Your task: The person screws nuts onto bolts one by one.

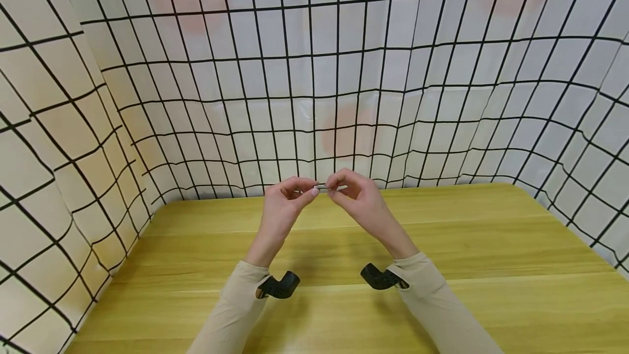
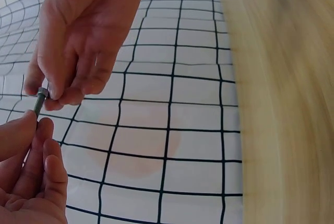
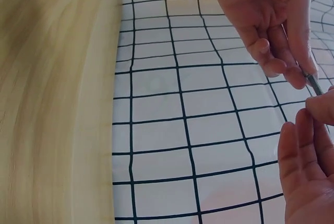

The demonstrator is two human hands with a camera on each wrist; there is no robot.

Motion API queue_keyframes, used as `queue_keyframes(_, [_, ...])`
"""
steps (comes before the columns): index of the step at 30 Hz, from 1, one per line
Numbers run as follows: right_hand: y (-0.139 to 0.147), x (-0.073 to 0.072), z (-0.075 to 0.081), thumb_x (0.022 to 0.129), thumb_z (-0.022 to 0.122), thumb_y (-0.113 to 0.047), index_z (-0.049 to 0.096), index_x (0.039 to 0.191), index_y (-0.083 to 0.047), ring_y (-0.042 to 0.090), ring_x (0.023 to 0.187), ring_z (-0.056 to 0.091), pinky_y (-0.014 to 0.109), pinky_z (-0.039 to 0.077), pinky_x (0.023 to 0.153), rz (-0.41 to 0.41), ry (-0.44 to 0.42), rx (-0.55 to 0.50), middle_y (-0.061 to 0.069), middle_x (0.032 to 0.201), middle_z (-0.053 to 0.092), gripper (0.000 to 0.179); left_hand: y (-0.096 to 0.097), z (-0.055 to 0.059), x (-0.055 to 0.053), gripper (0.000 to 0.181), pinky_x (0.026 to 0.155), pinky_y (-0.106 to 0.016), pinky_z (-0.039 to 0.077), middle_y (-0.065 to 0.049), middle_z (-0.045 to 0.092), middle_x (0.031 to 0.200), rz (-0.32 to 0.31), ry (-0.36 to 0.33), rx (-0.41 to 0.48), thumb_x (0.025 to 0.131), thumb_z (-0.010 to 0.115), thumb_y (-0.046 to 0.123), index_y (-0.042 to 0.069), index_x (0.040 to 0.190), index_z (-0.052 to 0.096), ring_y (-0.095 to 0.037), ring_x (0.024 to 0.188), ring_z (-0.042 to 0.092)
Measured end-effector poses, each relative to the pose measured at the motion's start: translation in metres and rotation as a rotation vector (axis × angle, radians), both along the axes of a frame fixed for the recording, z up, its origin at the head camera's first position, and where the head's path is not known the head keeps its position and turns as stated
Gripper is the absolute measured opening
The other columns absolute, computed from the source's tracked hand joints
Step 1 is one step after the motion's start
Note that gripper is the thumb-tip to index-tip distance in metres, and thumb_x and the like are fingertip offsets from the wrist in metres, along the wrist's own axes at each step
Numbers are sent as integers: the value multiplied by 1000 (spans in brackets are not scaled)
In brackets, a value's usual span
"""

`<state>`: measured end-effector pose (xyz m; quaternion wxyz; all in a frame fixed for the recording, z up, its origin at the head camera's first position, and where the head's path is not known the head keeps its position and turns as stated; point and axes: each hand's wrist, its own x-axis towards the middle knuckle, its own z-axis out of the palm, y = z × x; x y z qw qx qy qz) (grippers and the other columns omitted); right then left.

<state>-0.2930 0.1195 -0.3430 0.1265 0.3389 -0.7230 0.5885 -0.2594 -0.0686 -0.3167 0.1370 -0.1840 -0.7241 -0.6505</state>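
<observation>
A small metal bolt (image 1: 321, 188) spans the gap between the two hands, above the table's far edge. My left hand (image 1: 286, 196) pinches one end between thumb and fingers. At the other end, my right hand (image 1: 355, 194) pinches it in the same manner. In the left wrist view, the bolt (image 2: 39, 100) shows a wider, head-like part next to the right hand (image 2: 86, 36); the left hand (image 2: 31, 174) holds the slimmer part. Threads on the bolt (image 3: 314, 83) show in the right wrist view. The fingertips hide both ends.
A wooden table (image 1: 324, 310) spreads beneath the hands. White sheeting with a black grid (image 1: 314, 75) encloses the back and sides. Black wrist mounts, one on the left (image 1: 281, 284) and one on the right (image 1: 380, 277), jut from the beige sleeves.
</observation>
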Motion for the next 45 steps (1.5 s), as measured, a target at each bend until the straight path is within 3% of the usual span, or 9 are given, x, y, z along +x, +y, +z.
queue_keyframes(6, [-1, 6, 6, 94, 63, 1, 65, 106, 0, 25, 96, 63, 37, 52, 83, -59, -69, 0, 11, 107, 63, 12, -1, -8, -10, 13, 68, -29, 43, -14, 69, 93, -7, 9, 12, 89, 72, 3, -5, 100, 73, -37, 83, 56])
queue_keyframes(10, [-3, 19, 19, 94, 64, -1, 65, 110, 1, 26, 94, 64, 36, 52, 84, -73, -122, 9, 13, 104, 65, 15, -2, -21, -23, 14, 70, -29, 45, -12, 70, 95, -9, 7, 38, 89, 73, 6, -3, 100, 74, -35, 82, 57])
queue_keyframes(14, [-3, 24, 25, 95, 65, -6, 66, 112, 0, 24, 95, 65, 37, 51, 87, -83, -158, 29, 12, 102, 67, 18, -3, -25, -25, 12, 69, -29, 46, -8, 70, 94, -5, 16, 44, 88, 75, 9, 2, 98, 76, -32, 80, 58])
queue_keyframes(19, [-1, 20, 20, 97, 64, -13, 67, 110, -3, 23, 93, 64, 41, 51, 86, -84, -183, 44, 11, 101, 68, 17, -4, -25, -24, 12, 68, -30, 45, -6, 70, 93, -9, 16, 41, 89, 75, 13, 5, 98, 76, -32, 80, 58])
queue_keyframes(26, [4, 0, -1, 99, 62, -29, 69, 102, -7, 29, 88, 62, 43, 50, 82, -80, -137, 62, 14, 92, 67, 23, 0, -1, 0, 13, 66, -28, 40, -10, 68, 93, -5, -14, 12, 89, 72, 4, -5, 100, 73, -24, 76, 55])
queue_keyframes(34, [4, -3, -4, 103, 55, -29, 68, 91, -6, 26, 83, 60, 36, 50, 79, -82, -129, 57, 10, 84, 65, 29, 1, 2, 2, 14, 65, -28, 39, -12, 69, 94, -2, -20, 0, 90, 71, 3, -6, 101, 73, -21, 74, 54])
queue_keyframes(37, [4, -5, -3, 104, 53, -28, 67, 101, -4, 29, 85, 59, 36, 51, 78, -67, -124, 46, 12, 89, 65, 28, 1, 1, 2, 14, 66, -28, 39, -13, 68, 92, 0, -5, 3, 90, 71, 3, -6, 100, 72, -26, 76, 54])
queue_keyframes(41, [6, -4, -2, 101, 58, -23, 62, 123, -10, 29, 98, 60, 39, 51, 82, -54, -100, 57, 12, 111, 64, 26, 0, 1, 2, 14, 68, -28, 42, -15, 67, 91, 0, 11, 10, 90, 71, 2, -7, 100, 72, -35, 81, 55])
queue_keyframes(45, [7, -3, -1, 97, 65, -18, 63, 120, -15, 22, 105, 59, 42, 50, 87, -29, -40, 61, 5, 118, 62, 24, -1, 0, 1, 13, 70, -28, 44, -15, 69, 94, -9, 3, 24, 89, 71, 1, -7, 99, 72, -40, 83, 56])
